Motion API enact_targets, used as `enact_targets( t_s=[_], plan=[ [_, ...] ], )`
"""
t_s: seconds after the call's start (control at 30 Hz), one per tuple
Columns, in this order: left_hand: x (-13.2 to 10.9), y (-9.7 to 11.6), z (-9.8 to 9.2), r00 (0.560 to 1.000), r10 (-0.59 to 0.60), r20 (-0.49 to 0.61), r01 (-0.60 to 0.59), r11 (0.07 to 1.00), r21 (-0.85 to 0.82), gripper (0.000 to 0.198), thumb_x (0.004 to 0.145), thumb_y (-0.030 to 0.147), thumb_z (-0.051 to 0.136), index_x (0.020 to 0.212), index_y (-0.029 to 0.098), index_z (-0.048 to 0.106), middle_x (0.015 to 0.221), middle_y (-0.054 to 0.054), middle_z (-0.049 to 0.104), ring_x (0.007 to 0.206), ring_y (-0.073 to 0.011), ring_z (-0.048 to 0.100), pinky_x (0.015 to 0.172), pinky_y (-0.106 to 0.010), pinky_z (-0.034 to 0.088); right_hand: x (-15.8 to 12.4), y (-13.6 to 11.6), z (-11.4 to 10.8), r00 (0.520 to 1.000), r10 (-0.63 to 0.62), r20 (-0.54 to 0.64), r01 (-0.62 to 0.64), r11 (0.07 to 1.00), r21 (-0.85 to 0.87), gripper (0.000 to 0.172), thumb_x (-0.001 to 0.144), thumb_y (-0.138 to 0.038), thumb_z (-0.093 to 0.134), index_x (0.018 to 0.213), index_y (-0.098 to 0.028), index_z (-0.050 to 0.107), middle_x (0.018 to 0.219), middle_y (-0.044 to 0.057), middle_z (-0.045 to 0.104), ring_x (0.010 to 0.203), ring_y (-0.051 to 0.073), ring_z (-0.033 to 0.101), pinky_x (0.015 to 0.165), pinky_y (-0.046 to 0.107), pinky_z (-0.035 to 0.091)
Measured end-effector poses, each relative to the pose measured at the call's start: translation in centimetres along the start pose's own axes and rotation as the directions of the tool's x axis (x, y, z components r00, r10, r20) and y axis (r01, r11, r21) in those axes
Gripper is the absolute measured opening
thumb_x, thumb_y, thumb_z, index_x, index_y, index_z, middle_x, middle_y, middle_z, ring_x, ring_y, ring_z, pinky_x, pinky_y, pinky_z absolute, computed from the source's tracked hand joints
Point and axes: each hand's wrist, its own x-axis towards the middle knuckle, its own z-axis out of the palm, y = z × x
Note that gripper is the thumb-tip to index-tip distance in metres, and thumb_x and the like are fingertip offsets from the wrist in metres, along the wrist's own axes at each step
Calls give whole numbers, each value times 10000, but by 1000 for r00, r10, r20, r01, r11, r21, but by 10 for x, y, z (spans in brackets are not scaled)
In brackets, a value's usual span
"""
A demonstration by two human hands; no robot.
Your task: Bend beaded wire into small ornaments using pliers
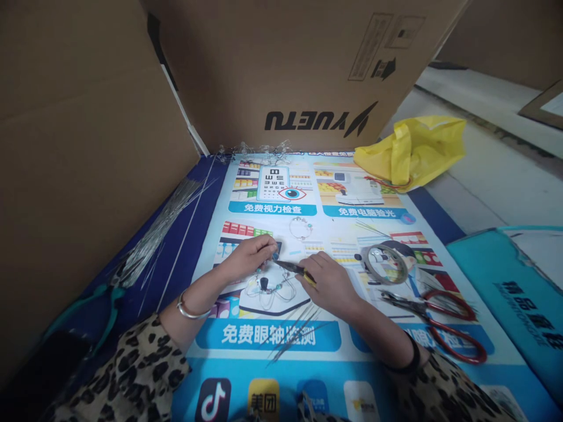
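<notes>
Left hand [255, 257] pinches the far end of a silver-wire loop with green beads [278, 287].
Right of the loop, the right hand [332, 283] grips dark-nosed, yellow-handled metal pliers [289, 266], their long axis angled left toward the nearer left hand.

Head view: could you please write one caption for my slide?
Left hand holds beaded wire, right hand pliers; scissors lie nearby.

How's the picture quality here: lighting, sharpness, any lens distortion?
Head view: dim overall, darkest at lower left; left hand, right hand and yellow-handled pliers readable, but thin strands of the beaded wire hard to trace against the printed sheet; head view again: wide-angle stretching toward the edges.
</notes>
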Motion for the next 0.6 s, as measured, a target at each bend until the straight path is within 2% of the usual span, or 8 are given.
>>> enact_targets(
  t_s=[0.6],
  plan=[
    [-1, 3, 0, 1000, -20, 7, 20, 999, -26, 178, 857, 319, 421, 799, 171, 501, 659, 44, 443, 532, -67, 472, 514, -193, 379, 1, -1, -2, 1000, -5, 26, 6, 999, -40, 115, 822, -280, 505, 872, -187, 551, 831, 53, 582, 827, 195, 464, 734, 314, 368]
  ],
)
